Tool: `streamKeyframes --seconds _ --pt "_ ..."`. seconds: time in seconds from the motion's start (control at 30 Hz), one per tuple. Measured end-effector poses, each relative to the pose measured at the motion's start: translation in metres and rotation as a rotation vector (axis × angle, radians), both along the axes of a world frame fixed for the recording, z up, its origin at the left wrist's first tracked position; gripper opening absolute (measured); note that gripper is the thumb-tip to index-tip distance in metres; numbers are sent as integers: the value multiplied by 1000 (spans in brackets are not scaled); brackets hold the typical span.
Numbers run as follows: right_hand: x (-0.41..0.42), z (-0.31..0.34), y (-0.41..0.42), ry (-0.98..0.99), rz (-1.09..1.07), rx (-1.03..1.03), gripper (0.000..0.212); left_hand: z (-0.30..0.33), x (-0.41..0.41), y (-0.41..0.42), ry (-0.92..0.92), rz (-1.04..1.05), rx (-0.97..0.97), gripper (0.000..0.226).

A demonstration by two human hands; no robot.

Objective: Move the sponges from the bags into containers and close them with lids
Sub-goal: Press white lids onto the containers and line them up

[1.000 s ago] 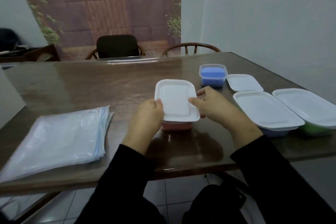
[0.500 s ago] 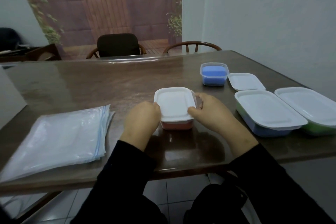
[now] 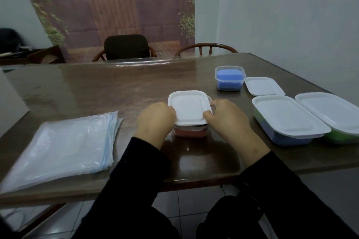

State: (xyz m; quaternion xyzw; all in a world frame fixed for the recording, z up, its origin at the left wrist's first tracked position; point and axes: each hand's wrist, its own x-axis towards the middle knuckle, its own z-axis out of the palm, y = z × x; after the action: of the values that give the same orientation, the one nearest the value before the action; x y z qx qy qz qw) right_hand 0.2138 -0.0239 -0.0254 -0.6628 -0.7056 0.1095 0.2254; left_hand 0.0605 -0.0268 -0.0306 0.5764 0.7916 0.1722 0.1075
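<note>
We are pressing a white lid onto the small container with the red sponge, near the table's front edge. Our left hand and right hand are each clamping a side of that lid. By the right edge, two long containers are sitting lidded. Toward the far right corner, the blue-sponge container is waiting open, its lid lying just beside. The bags are lying flat, seemingly emptied.
</note>
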Motion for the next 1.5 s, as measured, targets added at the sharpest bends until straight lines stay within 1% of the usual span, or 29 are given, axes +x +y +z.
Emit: streamKeyframes --seconds 0.2,0.33,0.4,0.47,0.57,0.67,0.73,0.9,1.0,1.07,1.17,1.23,1.27,1.3,1.37,1.4,1.5 --pt "-2 -6 3 -78 -24 -5 35 3 3 -1 50 -15 -42 40" --pt "-2 -12 1 -39 2 -5 30 0 4 -1 -8 -48 -61 40" --pt "0 -11 1 -18 18 5 29 1 4 -1 -117 -58 -124 44" --pt "3 -10 -1 -23 33 -6 32 2 3 -6 -279 -30 -145 47" --pt "8 -8 -7 -21 62 -30 38 -6 -1 -13 -507 -71 -113 47" --pt "13 -6 -13 -17 97 -39 39 -14 -6 -18 -736 -114 -85 45" --pt "14 -4 -16 -32 95 -48 38 -16 -5 -20 -792 -139 -67 41" --pt "13 -1 -20 -61 70 -66 36 -21 -4 -20 -708 -130 15 31" --pt "17 0 -21 -57 81 -124 32 -22 -5 -20 -751 -149 -14 29" --pt "21 5 -20 -59 84 -155 33 -18 -7 -21 -725 -153 -44 31" --pt "20 14 -5 -51 46 -118 48 -7 -11 -14 -498 -132 -74 43" --pt "12 18 13 23 37 -99 56 -1 -12 -1 -374 -88 -28 50" --pt "7 17 22 68 35 -100 58 1 -11 6 -346 -66 9 54" --pt "1 16 30 114 33 -98 61 3 -7 14 -360 -45 36 59" --pt "-7 7 42 216 50 -85 61 5 3 23 -492 -32 88 57" --pt "-10 0 46 269 66 -69 56 3 8 26 -567 -30 108 53" --pt "-12 -20 52 395 82 -13 36 -10 14 33 -716 3 127 44"
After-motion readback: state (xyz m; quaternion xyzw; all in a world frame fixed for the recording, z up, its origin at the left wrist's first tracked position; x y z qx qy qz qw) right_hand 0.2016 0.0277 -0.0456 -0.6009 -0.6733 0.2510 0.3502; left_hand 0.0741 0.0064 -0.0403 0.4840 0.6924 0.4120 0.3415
